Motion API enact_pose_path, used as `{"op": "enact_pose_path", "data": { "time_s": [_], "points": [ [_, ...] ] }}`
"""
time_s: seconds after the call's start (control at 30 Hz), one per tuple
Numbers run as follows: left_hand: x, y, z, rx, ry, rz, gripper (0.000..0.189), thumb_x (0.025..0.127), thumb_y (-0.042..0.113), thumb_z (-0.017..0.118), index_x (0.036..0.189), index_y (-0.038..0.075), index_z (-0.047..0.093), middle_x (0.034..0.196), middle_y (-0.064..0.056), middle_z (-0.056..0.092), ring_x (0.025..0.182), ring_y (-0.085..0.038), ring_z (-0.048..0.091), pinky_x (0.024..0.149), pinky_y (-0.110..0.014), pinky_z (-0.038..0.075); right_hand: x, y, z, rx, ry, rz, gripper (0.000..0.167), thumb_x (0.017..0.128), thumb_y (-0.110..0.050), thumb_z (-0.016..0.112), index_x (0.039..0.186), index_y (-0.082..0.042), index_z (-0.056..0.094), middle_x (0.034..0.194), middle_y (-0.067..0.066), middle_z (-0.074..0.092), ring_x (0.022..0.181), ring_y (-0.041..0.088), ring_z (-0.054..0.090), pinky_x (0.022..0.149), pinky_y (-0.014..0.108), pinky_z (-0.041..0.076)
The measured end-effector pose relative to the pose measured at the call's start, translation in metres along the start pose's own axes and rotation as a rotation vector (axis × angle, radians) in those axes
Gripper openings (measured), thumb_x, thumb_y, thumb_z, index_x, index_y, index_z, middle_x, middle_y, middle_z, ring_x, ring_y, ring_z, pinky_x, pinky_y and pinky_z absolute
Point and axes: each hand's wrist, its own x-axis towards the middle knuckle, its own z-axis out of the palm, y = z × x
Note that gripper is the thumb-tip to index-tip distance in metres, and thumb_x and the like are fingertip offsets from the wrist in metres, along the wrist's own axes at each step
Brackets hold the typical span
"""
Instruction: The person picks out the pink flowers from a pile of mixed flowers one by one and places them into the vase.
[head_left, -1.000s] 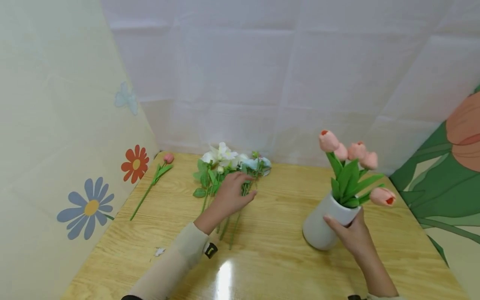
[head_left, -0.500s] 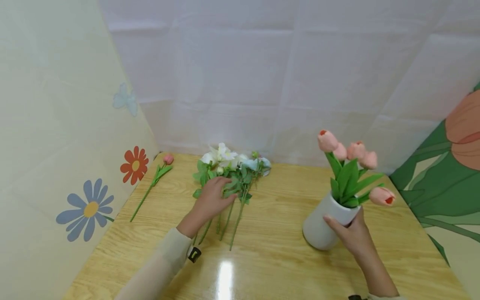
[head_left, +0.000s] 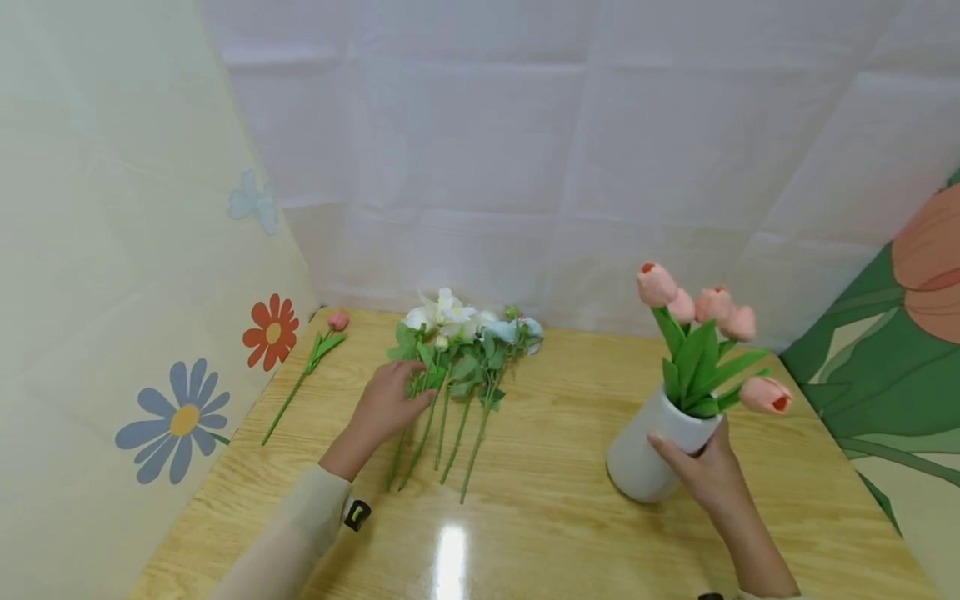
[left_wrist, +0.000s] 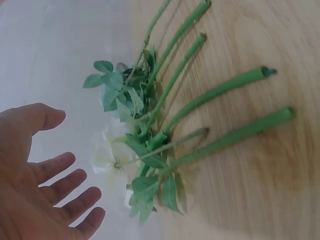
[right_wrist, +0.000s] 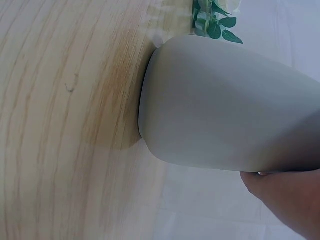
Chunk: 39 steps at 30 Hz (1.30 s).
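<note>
My right hand [head_left: 708, 471] grips a white vase [head_left: 647, 454] near its rim, thumb on the near side and fingers hidden behind it. The vase stands tilted a little on the table, holding several pink tulips [head_left: 697, 304]. My left hand [head_left: 382, 404] hovers over the left side of a row of loose flowers, its fingers spread and holding nothing. Those flowers have green stems [left_wrist: 230, 90] pointing toward me, white blooms [head_left: 446, 310] and pale blue blooms [head_left: 510, 329] at the far end. In the left wrist view the open hand [left_wrist: 45, 180] is apart from the stems.
A single pink tulip [head_left: 309, 362] lies on the wooden table [head_left: 547, 533] at the left. A white cloth [head_left: 465, 150] hangs behind the table. Printed panels with a blue flower [head_left: 182, 419] and a large tulip [head_left: 930, 258] flank both sides.
My left hand has moved left across the loose flowers, uncovering the stems in the middle and right. The right hand and the vase have stayed in place.
</note>
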Motion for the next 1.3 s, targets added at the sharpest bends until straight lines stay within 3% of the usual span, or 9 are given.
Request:
{"op": "enact_pose_path", "data": {
  "time_s": [0.3, 0.67, 1.3],
  "points": [
    [-0.006, -0.021, -0.011, 0.008, 0.005, -0.047, 0.052, 0.094, 0.029, 0.073, 0.136, 0.001, 0.06, 0.136, -0.02, 0.059, 0.129, -0.042, 0.051, 0.105, -0.059, 0.044, 0.0, 0.004, 0.0, 0.043, -0.011, -0.023, 0.088, 0.092, -0.002, 0.072, 0.159, -0.02, 0.018, 0.124, -0.017, 0.048, 0.107, -0.003, 0.051, 0.085, 0.008, 0.043],
    [-0.015, -0.053, -0.034, 0.071, -0.002, -0.111, 0.055, 0.096, 0.027, 0.069, 0.139, -0.004, 0.054, 0.142, -0.026, 0.053, 0.13, -0.047, 0.048, 0.103, -0.063, 0.043, -0.001, 0.002, -0.001, 0.018, -0.033, 0.01, 0.09, 0.094, -0.007, 0.072, 0.159, -0.022, 0.011, 0.126, -0.015, 0.045, 0.108, -0.004, 0.049, 0.084, 0.008, 0.043],
    [-0.018, -0.098, -0.055, 0.155, -0.007, -0.23, 0.058, 0.097, 0.026, 0.066, 0.139, -0.011, 0.05, 0.138, -0.035, 0.052, 0.127, -0.054, 0.047, 0.102, -0.065, 0.043, 0.0, 0.002, -0.002, 0.018, -0.032, 0.011, 0.089, 0.094, -0.008, 0.072, 0.159, -0.02, 0.013, 0.125, -0.015, 0.046, 0.108, -0.004, 0.05, 0.084, 0.008, 0.043]
  ]
}}
